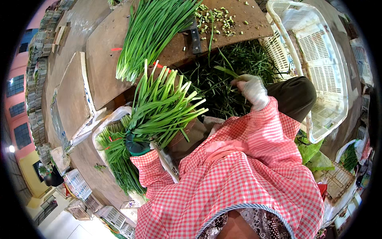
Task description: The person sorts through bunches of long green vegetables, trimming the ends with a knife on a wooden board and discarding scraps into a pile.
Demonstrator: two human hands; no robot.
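Note:
My left hand (137, 145), in a dark green glove, is closed round a loose bunch of garlic chives (159, 107), whose pale cut ends fan up and to the right. More chives (119, 159) lie in a white-rimmed container below that hand. My right hand (251, 88), in a whitish glove and blurred by motion, pinches a few chive leaves (227, 71) over a heap of dark green leaf scraps (215, 93). On the brown board ahead lies a large bundle of chives (155, 38), partly covering a knife with a black handle (195, 40).
Chopped stem ends (223, 22) are scattered over the board (254, 24). A big white plastic crate (318, 63) stands at the right, beside my knee (294, 93). Left of the board is a brown flat panel (71, 99). Stacked crates (38, 67) line the far left.

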